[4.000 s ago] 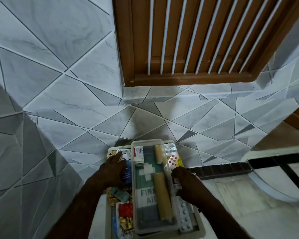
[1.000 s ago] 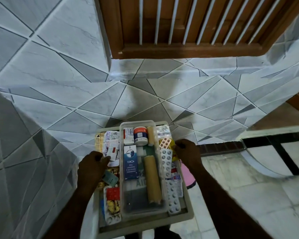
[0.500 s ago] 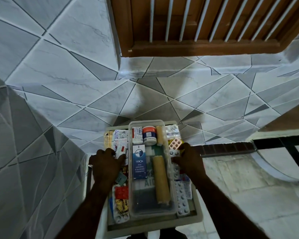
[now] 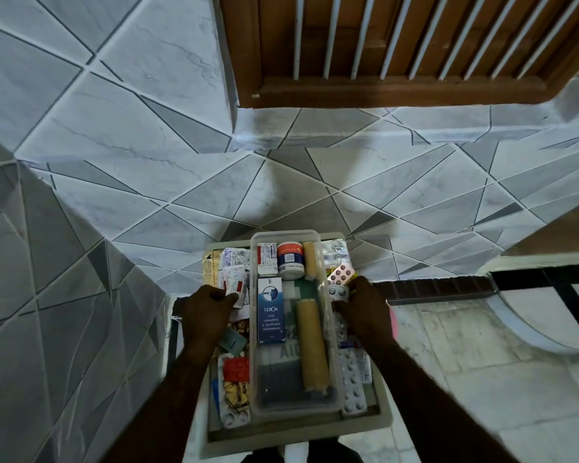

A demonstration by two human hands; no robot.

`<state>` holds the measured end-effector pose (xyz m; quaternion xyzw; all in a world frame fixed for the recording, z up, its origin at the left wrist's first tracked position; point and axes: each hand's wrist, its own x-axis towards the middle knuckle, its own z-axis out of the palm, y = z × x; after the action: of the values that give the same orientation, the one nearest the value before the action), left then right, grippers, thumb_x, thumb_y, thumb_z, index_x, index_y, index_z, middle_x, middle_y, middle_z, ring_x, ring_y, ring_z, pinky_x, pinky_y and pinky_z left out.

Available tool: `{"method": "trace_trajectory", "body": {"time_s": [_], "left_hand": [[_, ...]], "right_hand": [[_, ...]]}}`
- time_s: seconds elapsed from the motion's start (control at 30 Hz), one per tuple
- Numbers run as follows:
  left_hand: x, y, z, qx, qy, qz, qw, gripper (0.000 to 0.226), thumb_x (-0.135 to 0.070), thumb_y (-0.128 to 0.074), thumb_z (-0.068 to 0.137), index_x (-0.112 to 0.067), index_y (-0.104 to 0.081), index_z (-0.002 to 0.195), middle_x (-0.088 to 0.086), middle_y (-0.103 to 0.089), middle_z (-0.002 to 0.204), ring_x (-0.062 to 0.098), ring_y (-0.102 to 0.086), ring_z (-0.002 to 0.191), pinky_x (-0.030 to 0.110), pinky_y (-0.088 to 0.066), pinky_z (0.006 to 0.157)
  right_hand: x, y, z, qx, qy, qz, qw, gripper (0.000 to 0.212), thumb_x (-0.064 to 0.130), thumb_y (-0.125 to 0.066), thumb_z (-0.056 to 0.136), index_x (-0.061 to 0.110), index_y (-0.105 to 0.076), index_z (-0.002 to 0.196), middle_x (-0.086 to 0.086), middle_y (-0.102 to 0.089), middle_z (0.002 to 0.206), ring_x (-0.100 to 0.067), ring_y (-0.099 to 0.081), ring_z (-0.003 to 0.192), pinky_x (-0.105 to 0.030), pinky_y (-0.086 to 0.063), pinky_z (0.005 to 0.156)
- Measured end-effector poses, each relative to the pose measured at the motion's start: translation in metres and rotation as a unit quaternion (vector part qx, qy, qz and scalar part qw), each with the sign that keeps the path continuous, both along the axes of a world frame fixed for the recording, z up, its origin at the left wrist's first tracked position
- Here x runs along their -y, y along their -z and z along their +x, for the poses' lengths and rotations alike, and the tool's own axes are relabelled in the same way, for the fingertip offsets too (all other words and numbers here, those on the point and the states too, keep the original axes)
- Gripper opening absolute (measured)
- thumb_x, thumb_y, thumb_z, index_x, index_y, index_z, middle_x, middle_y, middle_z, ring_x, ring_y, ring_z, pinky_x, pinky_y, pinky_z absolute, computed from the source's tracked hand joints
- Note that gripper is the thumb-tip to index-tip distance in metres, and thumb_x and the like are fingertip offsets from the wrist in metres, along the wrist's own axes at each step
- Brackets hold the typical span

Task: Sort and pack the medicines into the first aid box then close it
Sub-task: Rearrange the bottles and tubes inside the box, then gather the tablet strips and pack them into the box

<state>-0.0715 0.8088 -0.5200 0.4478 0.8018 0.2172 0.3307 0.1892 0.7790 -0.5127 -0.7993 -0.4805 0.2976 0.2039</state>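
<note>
At lower centre of the frame the first aid box sits open. Left hand pinches a sachet, right hand a blister strip, likely to tuck both flat beside the clear tray

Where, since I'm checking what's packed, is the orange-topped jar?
In the head view, the orange-topped jar sits at the far end of the clear tray, between a small white carton on its left and a tan roll on its right.
</note>
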Motion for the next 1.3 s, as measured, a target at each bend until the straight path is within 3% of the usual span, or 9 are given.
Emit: {"method": "trace_trajectory", "body": {"time_s": [0.13,0.27,0.4,0.5,0.63,0.73,0.83,1.0,1.3], "left_hand": [[0.001,-0.001,-0.005,0.031,-0.015,-0.006,0.999,0.031,-0.036,-0.067,0.085,-0.012,-0.07,0.105,0.007,-0.072,0.102,0.018,-0.065,0.081,0.028,-0.049,0.064],[0.007,-0.012,-0.009,0.07,-0.021,0.014,0.997,0.027,-0.035,-0.067,0.086,-0.013,-0.072,0.099,0.004,-0.072,0.095,0.013,-0.062,0.074,0.021,-0.04,0.053],[0.012,-0.029,-0.012,0.093,-0.019,0.044,0.995,0.02,-0.035,-0.067,0.085,-0.015,-0.072,0.091,0.003,-0.072,0.088,0.015,-0.066,0.075,0.024,-0.043,0.057],[0.017,-0.046,-0.009,0.072,-0.016,0.083,0.994,0.021,-0.036,-0.066,0.086,-0.016,-0.071,0.089,-0.001,-0.071,0.083,0.011,-0.065,0.071,0.022,-0.042,0.057],[0.026,-0.076,0.003,0.074,-0.005,0.136,0.988,0.014,-0.033,-0.068,0.085,-0.019,-0.07,0.086,-0.009,-0.067,0.077,0.003,-0.062,0.071,0.018,-0.04,0.058],[0.034,-0.088,0.02,0.095,0.038,0.139,0.985,0.01,-0.029,-0.072,0.083,-0.019,-0.071,0.083,-0.012,-0.068,0.075,0.001,-0.063,0.071,0.018,-0.044,0.061],[0.041,-0.085,0.041,0.067,0.103,0.112,0.986,0.01,-0.03,-0.07,0.084,-0.02,-0.07,0.082,-0.012,-0.068,0.075,-0.002,-0.061,0.069,0.01,-0.039,0.059],[0.04,-0.064,0.058,0.016,0.153,0.104,0.983,0.012,-0.028,-0.067,0.086,-0.018,-0.071,0.08,-0.008,-0.066,0.074,0.009,-0.061,0.071,0.018,-0.043,0.064],[0.032,-0.042,0.079,-0.055,0.198,0.065,0.977,0.017,-0.029,-0.06,0.09,-0.014,-0.068,0.091,0.004,-0.072,0.09,0.018,-0.066,0.08,0.022,-0.043,0.066]], "right_hand": [[-0.001,0.0,0.0,-0.005,-0.001,-0.01,1.0,0.039,0.028,-0.074,0.073,0.021,-0.056,0.107,0.002,-0.068,0.1,-0.019,-0.064,0.091,-0.04,-0.054,0.079],[-0.006,-0.006,0.006,-0.102,0.045,-0.047,0.993,0.034,0.019,-0.079,0.072,0.025,-0.055,0.094,0.004,-0.065,0.088,-0.023,-0.069,0.08,-0.046,-0.06,0.07],[-0.011,-0.025,0.014,-0.146,0.064,-0.034,0.987,0.025,0.007,-0.078,0.072,0.017,-0.062,0.088,-0.006,-0.07,0.087,-0.018,-0.069,0.068,-0.039,-0.062,0.066],[-0.015,-0.045,0.018,-0.137,0.055,0.012,0.989,0.023,0.009,-0.079,0.073,0.016,-0.063,0.087,-0.007,-0.071,0.088,-0.017,-0.07,0.069,-0.035,-0.061,0.064],[-0.019,-0.075,0.017,-0.102,0.034,0.078,0.991,0.021,0.019,-0.079,0.074,0.021,-0.064,0.088,-0.003,-0.071,0.086,-0.018,-0.07,0.073,-0.042,-0.059,0.075],[-0.017,-0.09,0.0,-0.076,-0.005,0.111,0.991,0.02,0.022,-0.077,0.076,0.024,-0.062,0.09,0.002,-0.069,0.082,-0.014,-0.069,0.07,-0.036,-0.059,0.07],[-0.013,-0.081,-0.029,-0.047,-0.074,0.096,0.992,0.02,0.021,-0.075,0.077,0.025,-0.062,0.092,0.004,-0.068,0.08,-0.011,-0.067,0.069,-0.034,-0.059,0.068],[-0.015,-0.054,-0.059,0.032,-0.153,0.069,0.985,0.02,0.021,-0.061,0.086,0.014,-0.063,0.104,-0.009,-0.072,0.101,-0.024,-0.066,0.091,-0.028,-0.048,0.077],[-0.028,-0.049,-0.04,-0.002,-0.081,0.066,0.995,0.019,0.018,-0.067,0.08,0.015,-0.069,0.099,-0.007,-0.071,0.101,-0.023,-0.067,0.089,-0.04,-0.057,0.08]]}}
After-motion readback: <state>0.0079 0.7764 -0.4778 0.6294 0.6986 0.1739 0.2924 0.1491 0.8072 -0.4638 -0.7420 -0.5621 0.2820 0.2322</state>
